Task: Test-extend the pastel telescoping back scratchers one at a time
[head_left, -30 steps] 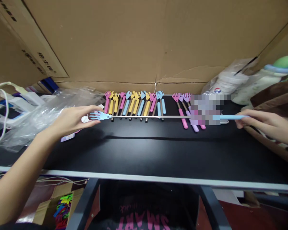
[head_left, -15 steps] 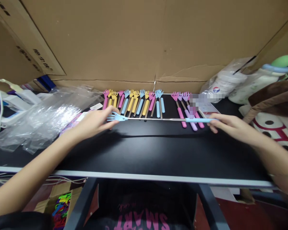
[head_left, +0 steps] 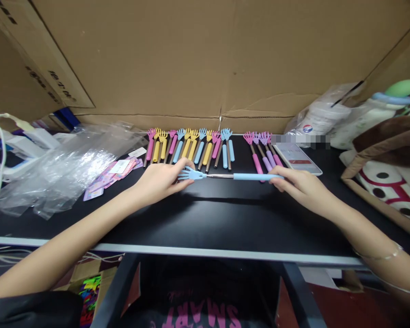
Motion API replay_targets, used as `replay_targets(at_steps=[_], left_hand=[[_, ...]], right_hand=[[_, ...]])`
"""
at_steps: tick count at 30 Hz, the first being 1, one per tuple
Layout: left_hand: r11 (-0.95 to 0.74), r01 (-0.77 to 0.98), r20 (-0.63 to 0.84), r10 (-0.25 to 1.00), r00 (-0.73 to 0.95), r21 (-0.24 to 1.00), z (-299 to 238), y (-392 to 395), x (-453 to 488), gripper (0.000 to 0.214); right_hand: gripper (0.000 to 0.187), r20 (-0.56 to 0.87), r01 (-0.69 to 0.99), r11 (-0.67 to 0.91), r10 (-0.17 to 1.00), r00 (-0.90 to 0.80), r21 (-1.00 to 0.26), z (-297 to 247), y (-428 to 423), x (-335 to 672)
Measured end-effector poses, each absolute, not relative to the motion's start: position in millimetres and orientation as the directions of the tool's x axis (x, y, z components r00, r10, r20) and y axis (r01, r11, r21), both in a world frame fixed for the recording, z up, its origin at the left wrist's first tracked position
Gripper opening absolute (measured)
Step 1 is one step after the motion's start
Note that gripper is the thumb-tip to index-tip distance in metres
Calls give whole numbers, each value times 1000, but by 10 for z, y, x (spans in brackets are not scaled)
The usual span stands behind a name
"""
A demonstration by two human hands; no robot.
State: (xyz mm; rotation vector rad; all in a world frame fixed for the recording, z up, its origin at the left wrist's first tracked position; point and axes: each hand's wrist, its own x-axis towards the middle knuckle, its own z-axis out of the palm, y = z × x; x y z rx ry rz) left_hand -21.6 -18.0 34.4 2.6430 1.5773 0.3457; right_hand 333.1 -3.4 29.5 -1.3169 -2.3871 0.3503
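Observation:
A light blue telescopic back scratcher (head_left: 251, 176) is held level above the black table, its metal rod partly slid in. My left hand (head_left: 164, 181) pinches the claw-shaped head, and my right hand (head_left: 297, 184) grips the far end of the handle. Behind it lies a row of several pink, yellow and blue back scratchers (head_left: 200, 148), heads toward the cardboard. Farther right, a smaller group of pink and purple back scratchers (head_left: 264, 157) has its handles pointing at me.
Clear plastic bags (head_left: 64, 168) and small printed cards (head_left: 114, 173) lie on the left. To the right are a phone (head_left: 299, 157), a bagged white cup (head_left: 323, 120) and a brown-and-white bag (head_left: 389, 177). A cardboard wall (head_left: 205, 64) bounds the back of the black table (head_left: 205, 228).
My hands have come closer together, and the back scratcher's rod is much shorter between them. My right hand has moved left, uncovering more of the phone; my left hand has moved right.

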Motion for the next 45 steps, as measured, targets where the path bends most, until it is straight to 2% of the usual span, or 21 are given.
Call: replay_targets(at_steps=[5, 8, 10, 12, 16, 19, 23, 29, 32, 34, 39, 45], left_hand=[[-473, 872, 180, 875, 448, 127, 384, -185, -412, 36], [-416, 882, 218, 903, 371, 222, 401, -186, -683, 41], [-399, 860, 166, 916, 364, 319, 414, -199, -873, 43], [-383, 852, 130, 924, 360, 358, 431, -216, -1028, 45], [-297, 896, 106, 955, 278, 330, 462, -218, -1219, 42], [-296, 894, 91, 955, 282, 336, 464, -184, -1298, 35], [-302, 885, 86, 953, 291, 355, 446, -139, -1332, 39], [-242, 880, 111, 970, 215, 410, 414, -143, -1277, 45], [-220, 879, 125, 975, 184, 422, 402, -138, -1236, 43], [-223, 874, 134, 974, 182, 431, 401, -122, -1180, 42], [-328, 858, 147, 945, 293, 396, 409, -84, -792, 39], [-391, 814, 109, 917, 383, 429, 367, -93, -261, 32]], right_hand=[[42, 192, 745, 564, 825, -532, -357, 388, -69, 3510], [49, 149, 751, 511, 854, -498, -419, 449, -28, 3837], [51, 100, 758, 471, 871, -481, -451, 464, 23, 4099], [53, 64, 770, 436, 884, -462, -466, 464, 74, 4327], [54, 63, 808, 389, 912, -405, -443, 455, 123, 4581], [54, 74, 796, 348, 930, -361, -495, 452, 110, 4625], [55, 91, 768, 328, 938, -336, -550, 449, 94, 4595], [53, 55, 735, 291, 943, -328, -612, 419, 92, 4545], [52, 98, 684, 305, 941, -325, -662, 395, 82, 4496], [52, 100, 656, 323, 930, -353, -683, 389, 88, 4427], [52, -23, 651, 395, 844, -536, -648, 445, 127, 4029], [49, -13, 615, 472, 787, -617, -632, 535, 33, 3401]])
